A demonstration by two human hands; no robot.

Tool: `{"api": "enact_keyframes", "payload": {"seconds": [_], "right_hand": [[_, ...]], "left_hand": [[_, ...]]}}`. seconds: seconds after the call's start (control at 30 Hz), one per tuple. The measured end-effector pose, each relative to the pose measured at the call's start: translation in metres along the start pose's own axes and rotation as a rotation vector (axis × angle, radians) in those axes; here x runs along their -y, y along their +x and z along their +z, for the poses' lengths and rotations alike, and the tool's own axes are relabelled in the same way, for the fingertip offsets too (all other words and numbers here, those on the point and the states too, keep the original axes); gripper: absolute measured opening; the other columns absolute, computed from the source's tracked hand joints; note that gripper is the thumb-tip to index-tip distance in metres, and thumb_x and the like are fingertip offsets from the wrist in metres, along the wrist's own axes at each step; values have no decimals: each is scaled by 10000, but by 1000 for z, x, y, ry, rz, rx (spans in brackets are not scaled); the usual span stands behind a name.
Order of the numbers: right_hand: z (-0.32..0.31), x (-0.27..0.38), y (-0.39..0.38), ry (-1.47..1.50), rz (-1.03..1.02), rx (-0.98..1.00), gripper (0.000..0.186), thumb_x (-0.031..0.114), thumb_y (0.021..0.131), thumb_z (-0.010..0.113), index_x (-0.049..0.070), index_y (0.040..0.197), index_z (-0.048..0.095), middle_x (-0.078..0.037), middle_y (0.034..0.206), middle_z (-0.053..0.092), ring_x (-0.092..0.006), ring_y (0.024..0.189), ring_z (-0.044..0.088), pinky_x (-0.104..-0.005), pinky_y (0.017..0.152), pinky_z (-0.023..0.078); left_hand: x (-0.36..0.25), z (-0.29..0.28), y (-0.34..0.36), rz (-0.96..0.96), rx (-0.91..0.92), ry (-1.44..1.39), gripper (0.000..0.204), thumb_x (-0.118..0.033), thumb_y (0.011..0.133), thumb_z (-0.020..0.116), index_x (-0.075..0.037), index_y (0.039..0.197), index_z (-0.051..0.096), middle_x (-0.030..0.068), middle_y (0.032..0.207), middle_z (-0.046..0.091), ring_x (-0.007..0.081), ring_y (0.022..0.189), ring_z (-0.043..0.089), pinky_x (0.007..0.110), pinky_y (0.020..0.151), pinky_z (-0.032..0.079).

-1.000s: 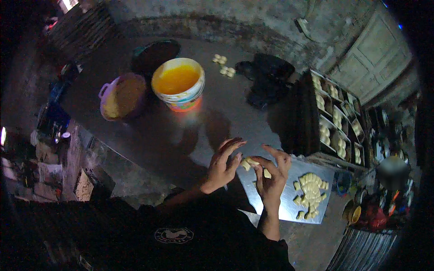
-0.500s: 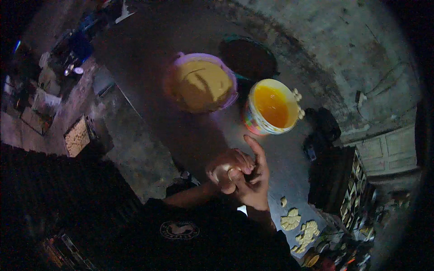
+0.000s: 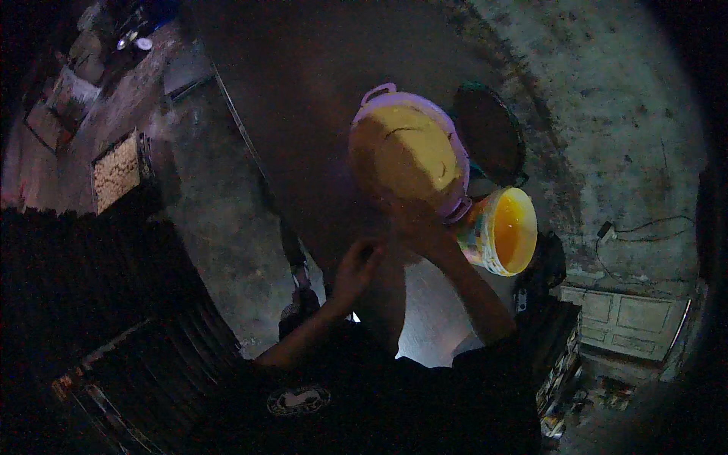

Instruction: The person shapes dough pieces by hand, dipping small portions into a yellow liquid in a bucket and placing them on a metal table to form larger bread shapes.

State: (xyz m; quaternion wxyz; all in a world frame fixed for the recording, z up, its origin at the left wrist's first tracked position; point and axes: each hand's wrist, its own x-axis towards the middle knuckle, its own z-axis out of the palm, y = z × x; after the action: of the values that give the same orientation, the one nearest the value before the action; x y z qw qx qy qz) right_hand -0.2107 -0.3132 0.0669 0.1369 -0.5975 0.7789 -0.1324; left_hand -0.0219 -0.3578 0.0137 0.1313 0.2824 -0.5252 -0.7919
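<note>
A lilac basin (image 3: 462,155) with handles holds a smooth, pale yellow mass like dough (image 3: 413,155), partly in shadow. My right hand (image 3: 415,227) reaches to the basin's near edge; its fingers are lost in the dark. Nearer to me on the left, my left hand (image 3: 355,271) is raised with its fingers curled in; whatever they hold, if anything, does not show. To the right of the basin stands a light-coloured bucket (image 3: 491,262) of yellow-orange liquid (image 3: 516,231), beside my right forearm.
Behind the basin on the right lies a dark round vessel with a green rim (image 3: 522,152). A tray of small pale pieces (image 3: 116,173) sits far left. A cable (image 3: 644,233) and a panelled white door (image 3: 633,322) are at the right.
My hands, pressed together before, have come apart. The right one has moved to the basin, the left one stays nearer me. The view has turned, shifting basin and bucket rightward; pale dough pieces left view.
</note>
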Motion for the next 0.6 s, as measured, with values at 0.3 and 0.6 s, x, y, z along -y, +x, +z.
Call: {"api": "enact_keyframes", "payload": {"seconds": [0.3, 0.6], "right_hand": [[-20, 22, -3, 146, 303, -52, 390, 187, 975, 499, 118, 1359, 484, -205, 1088, 656, -364, 958, 656, -446, 876, 489], [-58, 84, -118, 1536, 258, -425, 381, 87, 980, 554, 51, 1344, 448, -112, 1080, 668, -180, 950, 647, -330, 852, 537]], "left_hand": [[-45, 1, -10, -50, -42, -106, 267, -237, 998, 553, -43, 1179, 583, 39, 1026, 607, 106, 930, 556, 263, 795, 466], [-101, 43, -67, -29, 80, 389, 352, -273, 1039, 454, -2, 1244, 547, 90, 1138, 607, 180, 1032, 585, 348, 953, 439]]}}
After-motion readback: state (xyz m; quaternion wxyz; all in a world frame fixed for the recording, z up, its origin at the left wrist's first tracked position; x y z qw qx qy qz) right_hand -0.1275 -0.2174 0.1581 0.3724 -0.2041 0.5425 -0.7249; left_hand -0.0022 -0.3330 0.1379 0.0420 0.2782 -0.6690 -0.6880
